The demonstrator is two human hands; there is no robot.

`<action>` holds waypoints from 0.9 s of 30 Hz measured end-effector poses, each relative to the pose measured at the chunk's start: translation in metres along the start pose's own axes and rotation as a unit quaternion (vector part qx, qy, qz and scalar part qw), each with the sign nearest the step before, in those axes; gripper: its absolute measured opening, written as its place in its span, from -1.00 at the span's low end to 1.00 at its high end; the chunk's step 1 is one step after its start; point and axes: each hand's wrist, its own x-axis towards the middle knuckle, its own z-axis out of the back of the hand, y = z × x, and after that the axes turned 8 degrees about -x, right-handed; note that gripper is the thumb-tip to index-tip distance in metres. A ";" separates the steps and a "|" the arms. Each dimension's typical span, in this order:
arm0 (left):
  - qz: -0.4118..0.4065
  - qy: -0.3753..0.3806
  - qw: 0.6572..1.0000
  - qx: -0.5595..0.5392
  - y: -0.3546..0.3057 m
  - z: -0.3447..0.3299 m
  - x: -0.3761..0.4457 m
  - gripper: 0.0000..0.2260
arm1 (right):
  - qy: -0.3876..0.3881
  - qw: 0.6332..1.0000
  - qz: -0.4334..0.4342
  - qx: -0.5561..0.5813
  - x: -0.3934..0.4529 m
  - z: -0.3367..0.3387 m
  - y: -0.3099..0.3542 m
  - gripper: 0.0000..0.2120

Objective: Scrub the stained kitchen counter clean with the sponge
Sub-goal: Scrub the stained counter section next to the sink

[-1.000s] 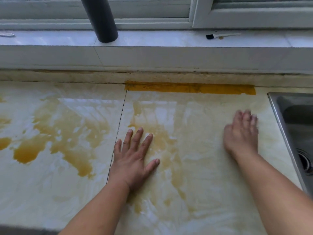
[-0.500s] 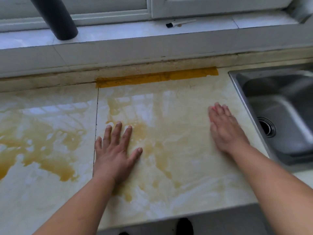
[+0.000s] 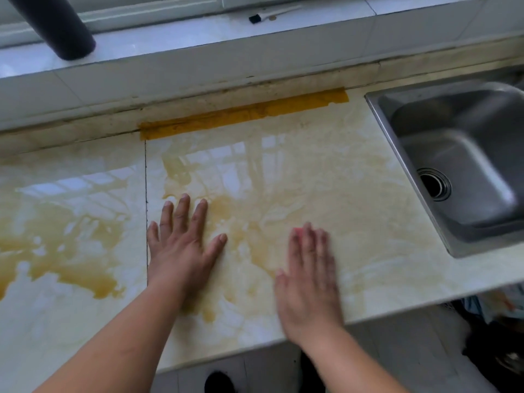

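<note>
The pale marble-look counter [image 3: 354, 194] carries brown-yellow stains, heaviest in a blotch at the left [image 3: 71, 268] and smeared thin across the middle [image 3: 255, 245]. My left hand [image 3: 181, 251] lies flat on the counter with fingers spread, next to the tile seam. My right hand [image 3: 309, 279] lies flat with straight fingers near the front edge, blurred by motion. A small pink edge of the sponge [image 3: 297, 231] peeks out beside its fingertips; the rest is hidden under the hand.
A steel sink [image 3: 467, 165] with a drain [image 3: 433, 184] is set into the counter at the right. A dark yellow strip [image 3: 243, 114] runs along the back edge. On the window sill stand a black cylinder [image 3: 56, 26] and a small brush [image 3: 269, 14].
My right hand has slid left and back toward the front edge, away from the sink. My left hand has stayed flat in place. The view has shifted, showing more of the sink.
</note>
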 end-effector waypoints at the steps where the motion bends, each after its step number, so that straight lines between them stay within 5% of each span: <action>1: 0.000 0.000 1.000 -0.002 0.000 0.000 0.000 -0.26 | 0.005 0.999 0.033 0.004 -0.001 -0.004 0.020 -0.29; 7: -0.002 -0.001 1.000 -0.015 0.003 -0.002 0.000 -0.32 | 0.058 0.981 0.187 -0.007 0.002 0.001 0.029 -0.38; 16: 0.001 0.010 1.000 -0.011 -0.001 0.002 -0.002 -0.33 | 0.033 0.998 0.003 -0.060 0.002 0.054 -0.170 -0.41; 20: 0.003 0.013 1.000 -0.008 -0.002 0.002 -0.003 -0.34 | -0.012 0.998 -0.024 -0.057 -0.029 0.023 -0.112 -0.34; 24: 0.004 0.015 1.000 -0.007 -0.001 0.000 -0.003 -0.34 | -0.006 0.992 0.119 -0.043 -0.038 -0.007 -0.011 -0.32; 27: 0.003 0.009 1.000 -0.009 0.001 -0.001 -0.002 -0.34 | 0.016 0.979 0.191 -0.066 -0.010 0.002 -0.019 -0.37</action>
